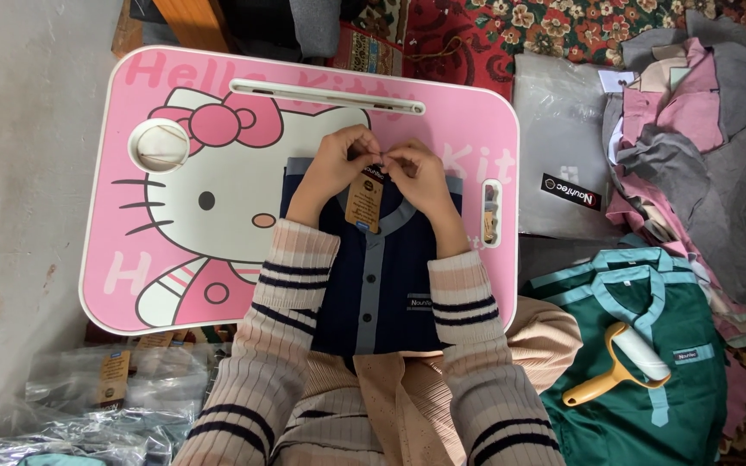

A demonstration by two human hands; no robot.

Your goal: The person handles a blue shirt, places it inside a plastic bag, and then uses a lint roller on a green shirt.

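Note:
A folded navy shirt (382, 293) with a grey placket and collar lies on a pink lap table (131, 103) printed with a cartoon cat. Both hands meet at the shirt's collar. My left hand (337, 162) and my right hand (418, 177) pinch the string of a brown cardboard hang tag (364, 201), which dangles between them over the collar. My sleeves are beige with dark stripes.
A green shirt (641, 362) with a lint roller (619, 364) on it lies at the right. Grey plastic bags (563, 129) and a pile of grey and pink garments (701, 138) sit beyond. Bagged items with tags (105, 388) lie at lower left. A patterned red rug (563, 22) is behind.

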